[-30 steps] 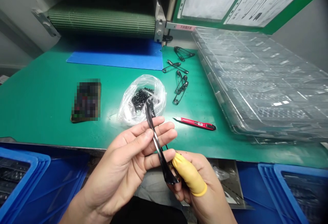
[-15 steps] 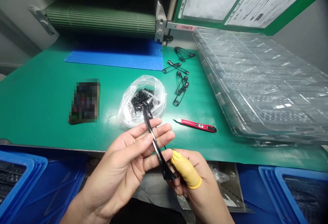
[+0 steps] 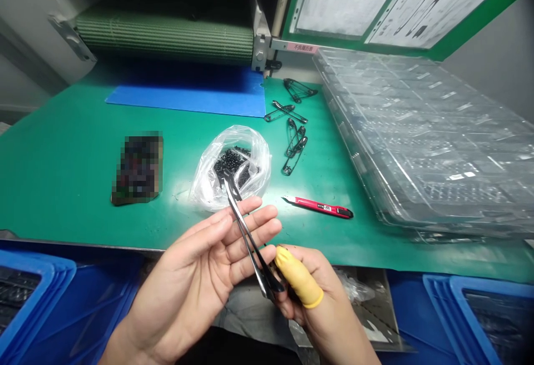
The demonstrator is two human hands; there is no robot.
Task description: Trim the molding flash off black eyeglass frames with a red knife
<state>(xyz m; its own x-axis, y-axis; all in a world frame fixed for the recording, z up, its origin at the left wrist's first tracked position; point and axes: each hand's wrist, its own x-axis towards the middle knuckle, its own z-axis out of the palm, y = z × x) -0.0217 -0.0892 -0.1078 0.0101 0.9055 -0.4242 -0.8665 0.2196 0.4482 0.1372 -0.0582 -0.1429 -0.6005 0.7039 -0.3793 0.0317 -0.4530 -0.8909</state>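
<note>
Blurred: rectangular object point(image 3: 137, 168), 9 o'clock, unidentifiable. Cut off by frame: left blue crate point(image 3: 52, 284), 7 o'clock; right blue crate point(image 3: 456, 304), 5 o'clock; printed sheets point(image 3: 354, 3), 1 o'clock, wording too small.

A person's bare left hand point(image 3: 196, 281) lies open with fingers spread, and a slender, glossy black safety-pin-shaped piece point(image 3: 250, 237) rests against them. Its lower end sits in the right hand point(image 3: 317, 304), whose thumb wears a yellow rubber finger cot point(image 3: 298, 279). Just beyond the left fingertips, a clear plastic bag point(image 3: 208, 181) of small black parts point(image 3: 229, 162) lies on the green tabletop point(image 3: 62, 187). Right of the bag are black metal safety pins point(image 3: 294, 145), a red utility knife point(image 3: 319, 207) and, farther off, stacked clear plastic trays point(image 3: 425, 137). Left of the bag lies a pixelated dark rectangular object point(image 3: 137, 169); behind it is a flat blue mat point(image 3: 187, 98).
</note>
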